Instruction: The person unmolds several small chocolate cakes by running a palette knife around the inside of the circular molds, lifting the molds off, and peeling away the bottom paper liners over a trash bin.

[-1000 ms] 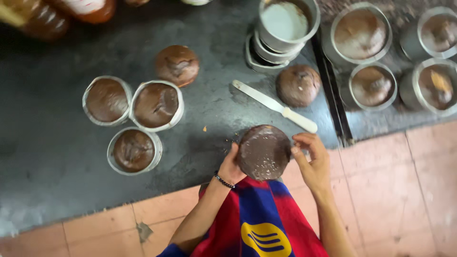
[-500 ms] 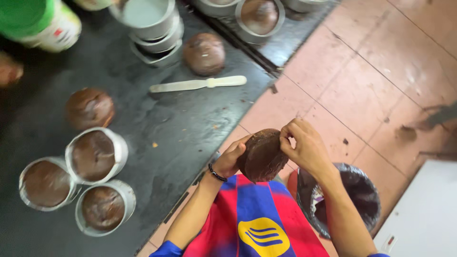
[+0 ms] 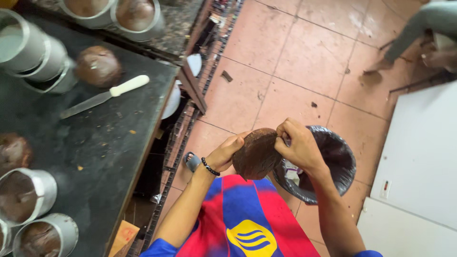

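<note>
At the far left, cut off by the frame edge, two round metal tins of brown cake sit on the dark worktop, with part of an unmoulded cake above them. Further up the worktop lie a stack of empty metal tins, a turned-out chocolate cake and, just beside it, a palette knife with a pale handle, its blade pointing down-left. Moving right, past the worktop's edge and over the tiled floor, the left hand, a beaded bracelet at its wrist, cups the left rim of a round chocolate cake, fingers closed against it. The cake is held on edge, its flat face turned toward the camera and tilted, between both hands and in front of the striped shirt. The right hand pinches the cake's upper right rim, fingertips shut on something thin there; whether that is a paper liner or the crust itself is too small to tell. Directly behind and below the right hand stands a bin lined with a black bag, so the right hand is the nearer to it, the cake just left of its rim. The cake's back face is hidden. At the top right, another person's leg is partly in view.
</note>
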